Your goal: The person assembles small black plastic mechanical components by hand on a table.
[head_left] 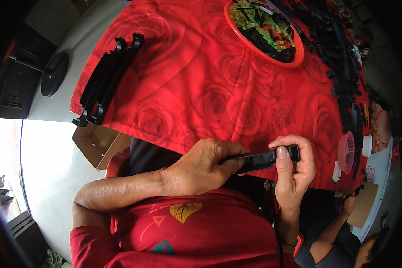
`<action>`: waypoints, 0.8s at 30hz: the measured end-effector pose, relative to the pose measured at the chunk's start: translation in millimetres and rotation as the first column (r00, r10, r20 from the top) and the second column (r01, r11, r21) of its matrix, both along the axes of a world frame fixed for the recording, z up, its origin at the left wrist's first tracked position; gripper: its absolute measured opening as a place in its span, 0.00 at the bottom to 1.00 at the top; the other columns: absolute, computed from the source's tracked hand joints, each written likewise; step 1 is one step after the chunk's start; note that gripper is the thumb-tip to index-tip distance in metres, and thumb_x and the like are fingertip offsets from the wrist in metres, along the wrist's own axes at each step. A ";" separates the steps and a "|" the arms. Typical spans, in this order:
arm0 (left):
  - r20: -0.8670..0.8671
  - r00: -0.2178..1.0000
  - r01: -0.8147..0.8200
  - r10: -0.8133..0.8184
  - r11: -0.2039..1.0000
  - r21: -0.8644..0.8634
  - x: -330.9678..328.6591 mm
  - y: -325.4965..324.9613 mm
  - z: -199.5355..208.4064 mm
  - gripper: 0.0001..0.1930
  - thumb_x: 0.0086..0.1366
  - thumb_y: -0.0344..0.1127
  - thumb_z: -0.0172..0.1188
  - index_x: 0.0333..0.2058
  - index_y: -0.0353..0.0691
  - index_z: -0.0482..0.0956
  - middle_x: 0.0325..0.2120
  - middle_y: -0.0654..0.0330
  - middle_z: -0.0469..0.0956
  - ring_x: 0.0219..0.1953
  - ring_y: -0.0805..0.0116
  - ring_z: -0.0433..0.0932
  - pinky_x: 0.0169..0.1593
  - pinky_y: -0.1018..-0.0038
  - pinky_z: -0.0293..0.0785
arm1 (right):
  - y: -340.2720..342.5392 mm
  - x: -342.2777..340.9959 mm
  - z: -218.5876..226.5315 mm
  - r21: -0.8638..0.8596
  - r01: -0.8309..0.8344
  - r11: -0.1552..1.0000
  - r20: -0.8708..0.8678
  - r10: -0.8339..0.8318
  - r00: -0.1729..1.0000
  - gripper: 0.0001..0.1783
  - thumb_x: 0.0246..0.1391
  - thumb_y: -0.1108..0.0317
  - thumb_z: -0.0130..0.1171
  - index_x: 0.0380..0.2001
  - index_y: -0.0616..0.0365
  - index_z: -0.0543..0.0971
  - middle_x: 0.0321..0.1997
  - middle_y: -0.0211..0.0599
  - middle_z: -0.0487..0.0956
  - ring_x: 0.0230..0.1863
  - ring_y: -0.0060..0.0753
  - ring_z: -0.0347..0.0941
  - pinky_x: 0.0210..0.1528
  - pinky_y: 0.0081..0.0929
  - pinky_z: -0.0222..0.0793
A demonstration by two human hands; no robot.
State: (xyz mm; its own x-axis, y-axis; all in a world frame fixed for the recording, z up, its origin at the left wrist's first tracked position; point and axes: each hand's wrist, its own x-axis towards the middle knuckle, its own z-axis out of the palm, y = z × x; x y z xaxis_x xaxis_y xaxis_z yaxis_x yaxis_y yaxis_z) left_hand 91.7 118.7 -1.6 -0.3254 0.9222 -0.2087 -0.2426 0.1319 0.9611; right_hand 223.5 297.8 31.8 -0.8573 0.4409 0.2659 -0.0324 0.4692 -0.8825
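Note:
A long black plastic piece (260, 161) with a squared end is held between my two hands, close to my body at the table's near edge. My left hand (201, 167) grips its left end, thumb and fingers closed, covering that end. At the other end my right hand (297, 165) pinches the piece, thumb on its face and fingers curled behind. Two similar long black pieces, one nearer the left edge (93, 89) and one beside it (119, 78), lie side by side at the table's left, with hooked ends.
An orange-rimmed bowl (233, 27) of green-yellow and black small parts sits at the far side. Black pieces (344, 67) are heaped along the right, near a pink basket (345, 152). A cardboard box (94, 145) is below the left edge. Another person's arm (332, 232) is at lower right.

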 end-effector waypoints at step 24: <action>-0.978 -0.050 -0.726 0.204 0.665 0.176 -84.2 -94.9 19.5 0.20 0.58 0.33 0.69 0.49 0.34 0.78 0.44 0.45 0.74 0.48 0.41 0.74 0.51 0.51 0.72 | -24.2 119.5 113.8 0.568 0.105 0.816 -0.573 0.301 0.762 0.06 0.57 0.67 0.65 0.31 0.54 0.78 0.30 0.30 0.78 0.28 0.22 0.73 0.32 0.16 0.63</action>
State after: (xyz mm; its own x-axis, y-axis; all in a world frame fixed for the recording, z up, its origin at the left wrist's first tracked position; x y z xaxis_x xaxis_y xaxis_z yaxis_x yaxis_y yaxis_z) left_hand 7.5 23.7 17.9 -0.7963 0.3969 0.4564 0.5758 0.7287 0.3708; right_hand 342.9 273.6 145.6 -0.4370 -0.0294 0.8990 -0.5390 0.8087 -0.2356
